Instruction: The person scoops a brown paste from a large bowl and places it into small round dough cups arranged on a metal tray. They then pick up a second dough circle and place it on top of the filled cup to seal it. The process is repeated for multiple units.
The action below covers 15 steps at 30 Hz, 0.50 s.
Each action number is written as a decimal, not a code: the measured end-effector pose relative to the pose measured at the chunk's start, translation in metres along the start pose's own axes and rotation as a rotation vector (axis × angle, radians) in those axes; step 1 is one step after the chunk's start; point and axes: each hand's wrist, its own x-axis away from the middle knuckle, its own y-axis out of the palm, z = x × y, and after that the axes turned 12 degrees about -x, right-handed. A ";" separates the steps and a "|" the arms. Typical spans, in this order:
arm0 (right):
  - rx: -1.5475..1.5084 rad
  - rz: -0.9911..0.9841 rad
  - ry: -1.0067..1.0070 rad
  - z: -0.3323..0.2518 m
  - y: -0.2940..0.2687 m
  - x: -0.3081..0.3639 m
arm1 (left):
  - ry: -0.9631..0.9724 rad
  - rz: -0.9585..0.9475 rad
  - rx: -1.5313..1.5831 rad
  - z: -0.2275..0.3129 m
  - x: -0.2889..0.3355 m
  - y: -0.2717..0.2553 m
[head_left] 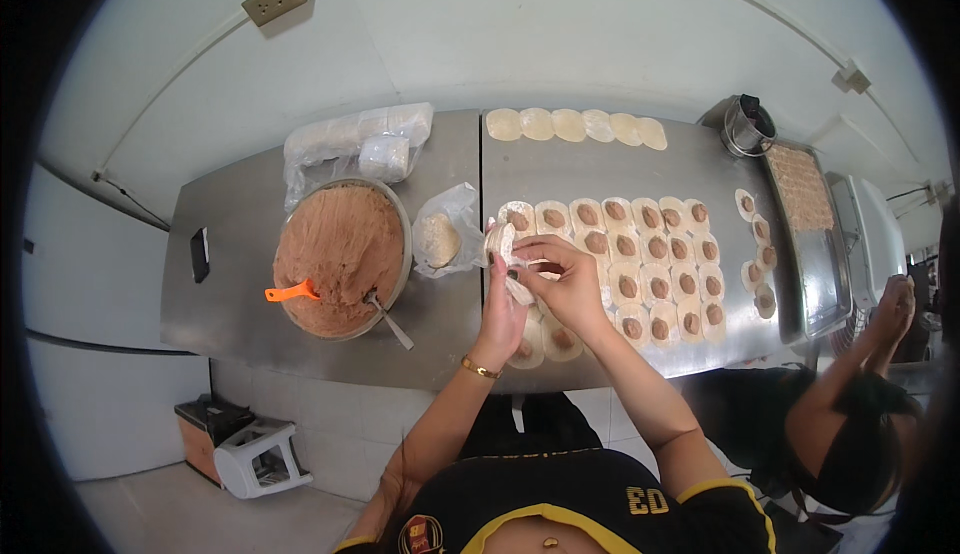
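My left hand (503, 316) is closed round a stack of round dough wrappers (500, 241), held upright above the steel table. Fingers of my right hand (568, 279) pinch at the edge of the same stack; whether a single wrapper is parted from it I cannot tell. Rows of flat wrappers, each with a lump of pinkish-brown filling (657, 249), lie under and to the right of my hands. Left of them stands a large bowl (407, 254) heaped with ground filling (345, 239). An orange-handled tool (290, 292) and a metal spoon (392, 324) stick in the filling.
Bare wrappers (568, 125) line the table's back edge. More wrapped stacks (340, 139) and an opened bag (440, 239) lie near the bowl, a phone (200, 256) further left. At right are filled pieces (765, 257), a metal pail (747, 129), a tray (815, 274) and a co-worker's arm (850, 379).
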 end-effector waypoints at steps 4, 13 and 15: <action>-0.304 0.049 0.180 0.000 0.000 0.006 | 0.006 -0.019 -0.059 0.003 0.006 0.002; -0.800 0.094 0.539 0.016 -0.041 -0.010 | -0.112 -0.068 0.041 -0.009 -0.004 0.005; -0.878 0.172 0.552 0.015 -0.055 -0.018 | -0.129 -0.049 0.110 -0.012 -0.011 0.010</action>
